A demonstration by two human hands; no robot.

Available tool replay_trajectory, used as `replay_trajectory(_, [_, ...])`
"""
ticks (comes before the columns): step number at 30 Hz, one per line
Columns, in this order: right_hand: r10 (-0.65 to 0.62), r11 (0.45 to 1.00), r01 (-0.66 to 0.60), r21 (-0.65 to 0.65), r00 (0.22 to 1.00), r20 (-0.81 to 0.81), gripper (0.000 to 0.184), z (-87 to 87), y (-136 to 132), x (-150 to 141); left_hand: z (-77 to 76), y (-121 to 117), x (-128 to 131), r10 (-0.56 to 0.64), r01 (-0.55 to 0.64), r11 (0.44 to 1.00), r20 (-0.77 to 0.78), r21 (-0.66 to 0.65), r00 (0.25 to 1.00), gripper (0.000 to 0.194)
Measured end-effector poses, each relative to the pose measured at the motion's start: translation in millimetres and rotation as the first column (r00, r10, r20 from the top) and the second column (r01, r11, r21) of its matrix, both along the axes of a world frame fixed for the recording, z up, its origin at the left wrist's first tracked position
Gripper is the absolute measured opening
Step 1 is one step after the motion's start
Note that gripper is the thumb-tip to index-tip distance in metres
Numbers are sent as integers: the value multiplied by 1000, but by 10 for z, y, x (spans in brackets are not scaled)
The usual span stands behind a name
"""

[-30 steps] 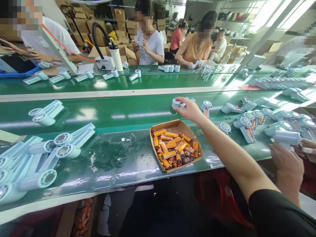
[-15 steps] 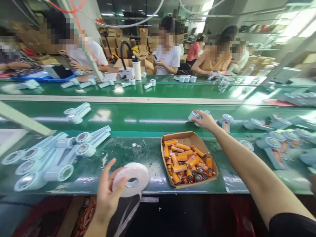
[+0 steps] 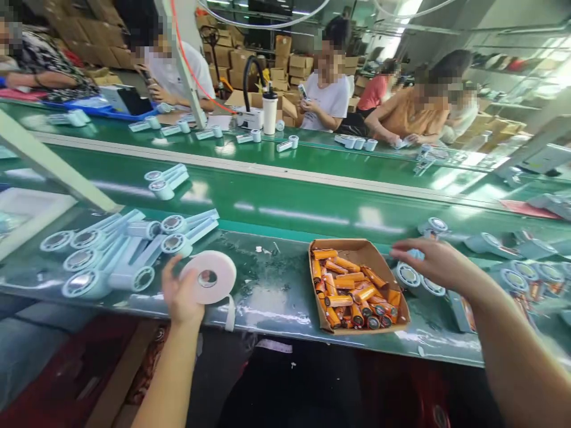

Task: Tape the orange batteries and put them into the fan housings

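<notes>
My left hand (image 3: 185,291) grips a roll of white tape (image 3: 223,276) by its left side, and a loose tape end hangs from the roll's lower right. Just behind it lies a pile of light-blue plastic housings (image 3: 134,276) with round heads and long handles. My right hand (image 3: 432,258) is closed over the top of a light-blue housing (image 3: 408,274), right of the cardboard tray; its thumb is hidden. Another round-headed housing (image 3: 433,287) lies beside it, partly under my wrist. The cardboard tray (image 3: 316,291) holds many orange cylindrical cells (image 3: 350,282) with wires.
A green conveyor belt (image 3: 276,208) runs behind the bench, with light-blue housings (image 3: 163,189) on it. More housings (image 3: 513,279) crowd the right side. A slanted post (image 3: 57,163) stands at left. Several co-workers sit across the belt, near a white cup (image 3: 269,113).
My right hand has drawn a housing from the belt back toward me and to the right, beside the tray. My left hand has moved up and left with the tape roll. The view has tilted.
</notes>
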State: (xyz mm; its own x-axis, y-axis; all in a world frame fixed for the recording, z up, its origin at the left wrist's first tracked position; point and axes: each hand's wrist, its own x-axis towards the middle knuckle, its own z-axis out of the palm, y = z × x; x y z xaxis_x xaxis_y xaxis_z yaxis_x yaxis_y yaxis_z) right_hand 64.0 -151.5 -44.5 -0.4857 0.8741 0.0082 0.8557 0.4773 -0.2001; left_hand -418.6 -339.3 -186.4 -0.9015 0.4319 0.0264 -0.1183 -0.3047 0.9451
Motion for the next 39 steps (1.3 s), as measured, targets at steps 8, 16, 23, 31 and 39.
replay_trajectory(8, [641, 752, -591, -293, 758, 116, 34, -197, -151, -2785, -32, -95, 13, -82, 82, 996, -10, -31, 997, 62])
replay_trajectory(16, [645, 758, -599, -258, 747, 162, 26, -717, 18, -3111, -63, -87, 23, -106, 105, 994, -27, -38, 994, 62])
replay_trajectory(23, [694, 703, -650, -289, 716, 78, 13, -828, 91, -3083, -62, -89, 50, -139, 136, 989, -56, -55, 989, 61])
replay_trajectory(31, [703, 699, -663, -268, 707, 84, 41, -726, 148, -2993, -55, -90, 68, -158, 156, 987, -63, -32, 985, 61])
replay_trajectory(39, [748, 664, -699, -265, 631, 208, 64, -759, -126, -2690, -35, -107, 74, -187, 183, 982, -75, -54, 979, 61])
